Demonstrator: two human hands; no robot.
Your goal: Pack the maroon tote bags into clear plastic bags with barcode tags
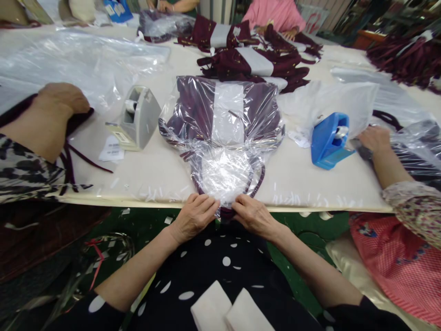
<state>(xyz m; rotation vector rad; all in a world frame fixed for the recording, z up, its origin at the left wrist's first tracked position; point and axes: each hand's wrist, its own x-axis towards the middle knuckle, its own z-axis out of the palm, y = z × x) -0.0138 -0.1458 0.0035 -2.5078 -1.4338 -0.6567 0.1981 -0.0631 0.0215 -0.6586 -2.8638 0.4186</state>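
In front of me on the table lies a dark maroon fabric handbag (196, 105) inside a clear plastic bag (225, 168). A wide whitish band (228, 99) runs down its middle, and its cord handles curve toward me under the film. At the table's front edge, my left hand (197, 215) pinches the near end of the plastic bag. My right hand (255, 215) grips that same end a little to the right, beside a dark strap. The fingertips of both hands are partly hidden in the crumpled plastic.
A grey tape dispenser (139, 119) stands left, a blue tape dispenser (330, 140) right. Banded maroon bags (253, 62) are piled behind. Plastic sheets (86, 59) spread across the back left. Co-workers' arms (44, 119) reach in from left and right (382, 147); another person in pink (272, 16) sits opposite.
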